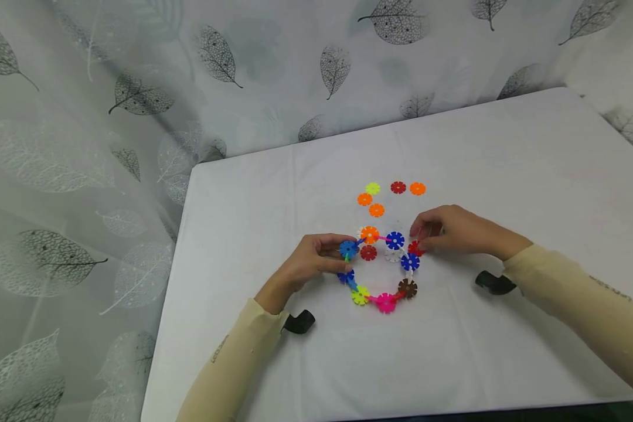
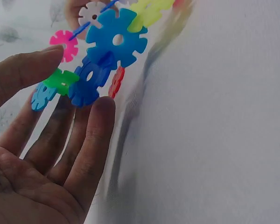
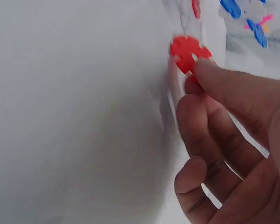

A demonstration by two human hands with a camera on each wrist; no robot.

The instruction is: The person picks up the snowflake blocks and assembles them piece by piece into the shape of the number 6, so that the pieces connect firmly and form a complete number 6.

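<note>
The ring of notched discs (image 1: 385,303) is on the worktop (image 1: 464,363) between the two hands, roughly round and so without a clear long axis. The left hand (image 1: 312,257) holds its left edge, thumb and fingers about a light blue disc (image 1: 349,250) and its neighbours; whether that edge is lifted, I cannot tell. The right hand (image 1: 450,231) pinches a red disc (image 3: 184,51) between thumb and finger, just right of the ring's far right side. That is the relation that seems to matter most: the red disc is nearest the blue disc (image 1: 409,262) on the ring's right edge, with the right hand much the closer of the two to that spot. The right wrist view suggests a gap between red and blue, though contact is hard to rule out from the head view. Several loose discs (image 1: 398,187) lie beyond the ring, on its far side.
</note>
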